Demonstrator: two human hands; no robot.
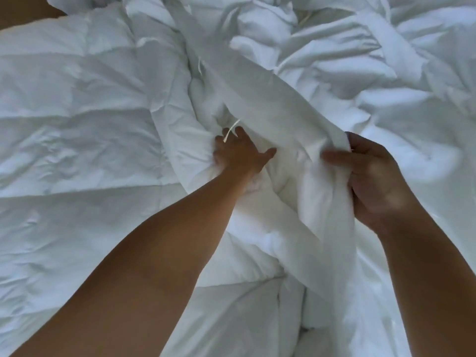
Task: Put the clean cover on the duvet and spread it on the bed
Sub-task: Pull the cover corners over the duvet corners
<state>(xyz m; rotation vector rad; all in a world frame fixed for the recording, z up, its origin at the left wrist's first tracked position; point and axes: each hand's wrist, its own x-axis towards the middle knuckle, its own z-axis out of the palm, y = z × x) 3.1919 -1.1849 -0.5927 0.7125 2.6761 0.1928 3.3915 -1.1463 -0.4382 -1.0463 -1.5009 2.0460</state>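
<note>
Duvet (pixel 77 124) lies quilted and rumpled over the bed, which it hides. It is not yet inside the cover (pixel 257 99) bunched across its middle. Right grip (pixel 373 176) is clenched on a cover fold. Left grip (pixel 242 153) is released, fingers splayed among the folds beside a tie (pixel 231 130). My judgement: I am hunting for a corner. Next: catch the tie and match it to a duvet corner.

White quilted duvet (pixel 77 112) lies rumpled, filling nearly the whole view. Smooth white fabric cover (pixel 270 104) runs over it as a long twisted band from top centre. Right hand (pixel 373 176) grips a bunched fold of that band. Left hand (pixel 239 153), fingers spread, presses into the folds just beside it. Short white tie string (pixel 231 130) lies across its fingers. Brown surface (pixel 23 11) shows at the top-left corner.
</note>
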